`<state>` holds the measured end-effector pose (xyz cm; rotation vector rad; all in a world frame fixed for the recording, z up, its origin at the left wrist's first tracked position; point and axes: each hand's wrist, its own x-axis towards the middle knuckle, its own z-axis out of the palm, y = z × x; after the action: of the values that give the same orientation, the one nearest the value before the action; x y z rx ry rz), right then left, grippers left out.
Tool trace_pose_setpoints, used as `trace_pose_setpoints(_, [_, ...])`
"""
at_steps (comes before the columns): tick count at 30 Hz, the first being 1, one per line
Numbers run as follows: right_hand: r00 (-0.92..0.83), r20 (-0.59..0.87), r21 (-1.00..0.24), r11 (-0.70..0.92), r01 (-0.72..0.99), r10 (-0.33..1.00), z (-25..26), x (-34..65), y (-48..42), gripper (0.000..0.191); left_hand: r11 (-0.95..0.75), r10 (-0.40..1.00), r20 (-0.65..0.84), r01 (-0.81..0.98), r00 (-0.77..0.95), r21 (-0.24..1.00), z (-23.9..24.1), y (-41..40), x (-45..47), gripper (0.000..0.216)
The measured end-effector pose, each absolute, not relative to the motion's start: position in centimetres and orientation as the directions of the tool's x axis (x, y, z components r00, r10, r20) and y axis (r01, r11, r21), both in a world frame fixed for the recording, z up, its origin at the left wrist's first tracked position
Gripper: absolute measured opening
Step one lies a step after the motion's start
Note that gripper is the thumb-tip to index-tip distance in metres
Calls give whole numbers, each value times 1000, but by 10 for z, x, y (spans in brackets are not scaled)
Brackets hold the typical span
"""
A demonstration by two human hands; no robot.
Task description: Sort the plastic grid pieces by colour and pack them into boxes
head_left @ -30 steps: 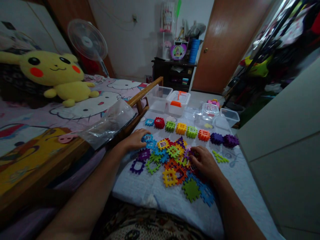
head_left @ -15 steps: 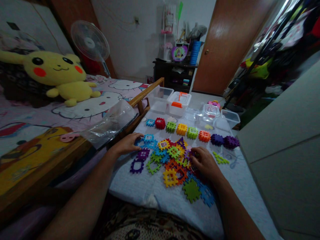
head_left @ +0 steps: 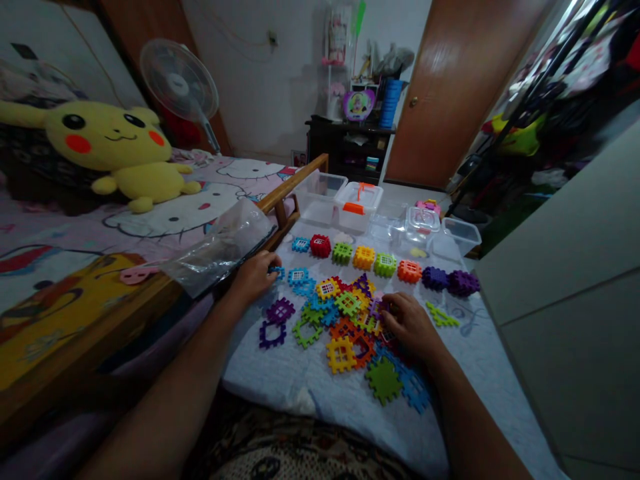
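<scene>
From here I see the left hand (head_left: 256, 275) pinching a small blue plastic grid tile (head_left: 277, 271); the right hand (head_left: 411, 325) lies curled on the pile of coloured interlocking plastic tiles (head_left: 345, 313); its grip I cannot tell.

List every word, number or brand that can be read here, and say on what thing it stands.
No text here is readable.
Fan: a mark on the centre cap, too blurred to read.
Hanging packets by the wall: print too small to read.
Bedsheet: cartoon drawings only, no letters visible.
Blue block in the left hand: no letters visible.
</scene>
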<state>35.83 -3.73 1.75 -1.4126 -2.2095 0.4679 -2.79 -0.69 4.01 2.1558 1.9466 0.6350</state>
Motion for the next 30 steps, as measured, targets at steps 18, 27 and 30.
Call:
trace_pose_setpoints(18, [-362,195,-516,409,753,912,19,357,-37,23,-82,977,-155,927,147,366,34,-15,-27,57])
trace_pose_setpoints(27, [-360,197,-507,409,759,912,16,359,-36,24,-46,971,-202,925,130,377,41,-11,-30,63])
trace_pose_setpoints(30, [-358,197,-514,407,755,913,15,359,-36,23,-89,959,-211,906,191,414,43,-12,-33,62])
